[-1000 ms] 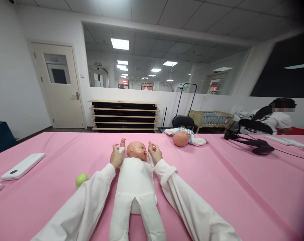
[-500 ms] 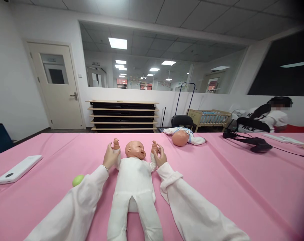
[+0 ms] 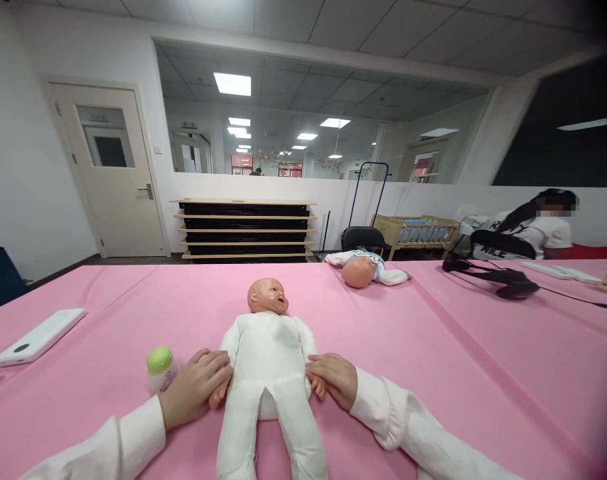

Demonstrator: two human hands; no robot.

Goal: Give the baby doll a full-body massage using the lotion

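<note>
A baby doll [image 3: 269, 347] with a white cloth body lies on its back in front of me, its head at the far end and turned to the right. Both of its arms are down along its sides. My left hand [image 3: 196, 387] is closed round the doll's forearm on the left, and the doll's small hand [image 3: 218, 395] pokes out below my fingers. On the other side my right hand [image 3: 336, 377] grips the other forearm, with the doll's fingers [image 3: 317, 385] showing beneath. Beside my left hand stands a bottle with a green cap [image 3: 159, 361].
A pink cloth [image 3: 413, 347] covers the table. A second doll [image 3: 361, 271] lies near the far edge. Black straps or headgear [image 3: 503, 279] with a cable lie at right, a white device [image 3: 41, 337] at left. A person [image 3: 548, 223] sits beyond the table's right side.
Both my hands have brought the doll's arms down from beside its head to its sides. The green-capped bottle, mostly hidden behind my left sleeve before, now shows.
</note>
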